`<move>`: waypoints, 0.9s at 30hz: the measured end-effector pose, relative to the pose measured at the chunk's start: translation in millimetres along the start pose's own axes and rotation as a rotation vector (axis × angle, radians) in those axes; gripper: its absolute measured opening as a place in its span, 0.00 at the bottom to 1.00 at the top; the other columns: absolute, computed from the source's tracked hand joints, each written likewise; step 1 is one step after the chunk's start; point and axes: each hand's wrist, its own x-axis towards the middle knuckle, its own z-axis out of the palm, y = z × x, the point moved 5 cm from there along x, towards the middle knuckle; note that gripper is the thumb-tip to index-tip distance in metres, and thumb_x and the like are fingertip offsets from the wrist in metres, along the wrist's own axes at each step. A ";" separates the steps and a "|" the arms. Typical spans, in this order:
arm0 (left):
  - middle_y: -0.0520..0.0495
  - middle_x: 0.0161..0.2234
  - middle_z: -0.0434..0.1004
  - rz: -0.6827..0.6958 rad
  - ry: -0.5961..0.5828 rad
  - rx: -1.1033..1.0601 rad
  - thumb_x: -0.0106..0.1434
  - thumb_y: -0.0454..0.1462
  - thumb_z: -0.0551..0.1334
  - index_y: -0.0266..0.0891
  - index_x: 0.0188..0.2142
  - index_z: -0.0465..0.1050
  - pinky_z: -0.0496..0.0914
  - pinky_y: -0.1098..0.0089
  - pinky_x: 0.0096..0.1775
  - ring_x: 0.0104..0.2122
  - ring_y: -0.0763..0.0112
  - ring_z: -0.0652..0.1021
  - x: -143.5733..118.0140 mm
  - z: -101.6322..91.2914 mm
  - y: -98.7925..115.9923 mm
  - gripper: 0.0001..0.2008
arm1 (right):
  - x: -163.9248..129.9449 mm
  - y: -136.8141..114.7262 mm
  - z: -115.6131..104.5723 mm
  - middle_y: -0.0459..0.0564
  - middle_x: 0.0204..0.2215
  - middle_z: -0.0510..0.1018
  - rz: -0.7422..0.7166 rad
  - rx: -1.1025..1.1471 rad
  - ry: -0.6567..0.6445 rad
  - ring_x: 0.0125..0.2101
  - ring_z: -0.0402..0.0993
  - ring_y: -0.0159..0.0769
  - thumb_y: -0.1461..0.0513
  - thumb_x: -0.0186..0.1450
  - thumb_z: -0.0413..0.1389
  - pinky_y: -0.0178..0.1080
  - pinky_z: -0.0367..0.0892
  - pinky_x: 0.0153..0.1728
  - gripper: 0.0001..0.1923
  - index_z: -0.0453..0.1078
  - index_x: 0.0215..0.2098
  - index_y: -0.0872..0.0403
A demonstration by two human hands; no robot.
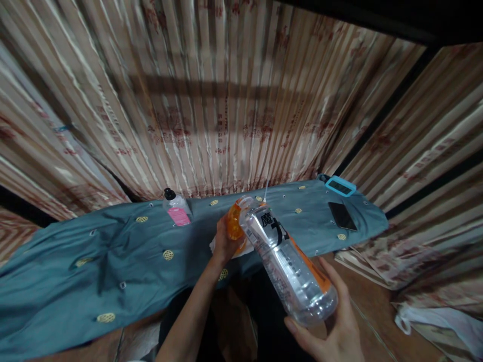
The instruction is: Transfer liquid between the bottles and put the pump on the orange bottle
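My left hand (224, 242) is wrapped around a small translucent orange bottle (234, 223). In my right hand (337, 327) is a large clear plastic bottle (289, 266) with black characters and an orange label, gripped near its base. This bottle tilts, its neck down and to the left, right at the top of the orange bottle. Whether the two mouths touch, and whether liquid passes between them, I cannot tell. Something white (243, 249), like a tissue or cloth, shows beneath the orange bottle. The orange bottle's lower part is partly hidden by my fingers.
A teal cloth with yellow motifs (143, 251) covers the long narrow surface. On it are a pink-labelled bottle with a black top (177, 210), a dark phone (342, 216) and a blue-framed digital display (340, 186). Pleated patterned curtains (226, 110) hang behind and at the sides.
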 end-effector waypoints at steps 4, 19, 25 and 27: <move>0.37 0.50 0.75 -0.013 0.004 0.024 0.46 0.37 0.73 0.38 0.57 0.65 0.73 0.42 0.52 0.51 0.47 0.77 1.3 -2.5 3.4 0.38 | 0.0 0.2 2.1 0.59 0.64 0.62 0.004 0.076 -0.018 0.62 0.64 0.55 0.53 0.51 0.66 0.49 0.71 0.51 0.49 0.53 0.66 0.51; 0.39 0.51 0.74 -0.010 0.018 -0.033 0.49 0.40 0.71 0.41 0.57 0.65 0.74 0.47 0.52 0.51 0.50 0.77 -1.9 -0.8 -0.1 0.36 | -0.6 5.3 5.2 0.59 0.62 0.67 -0.013 0.079 -0.005 0.57 0.72 0.52 0.50 0.54 0.64 0.46 0.74 0.48 0.46 0.53 0.66 0.52; 0.39 0.51 0.73 -0.006 -0.013 -0.088 0.51 0.44 0.71 0.41 0.58 0.64 0.74 0.53 0.52 0.51 0.52 0.76 -4.1 2.0 -2.5 0.36 | -2.7 4.0 1.4 0.58 0.62 0.66 0.030 -0.016 0.032 0.57 0.71 0.56 0.44 0.52 0.63 0.49 0.73 0.48 0.49 0.53 0.66 0.50; 0.39 0.51 0.73 0.008 -0.004 -0.079 0.51 0.45 0.71 0.41 0.58 0.64 0.74 0.53 0.52 0.51 0.52 0.76 -4.2 0.9 -1.1 0.36 | -3.1 4.5 0.4 0.57 0.63 0.65 0.046 -0.047 0.037 0.58 0.69 0.59 0.43 0.52 0.63 0.52 0.70 0.50 0.49 0.53 0.66 0.50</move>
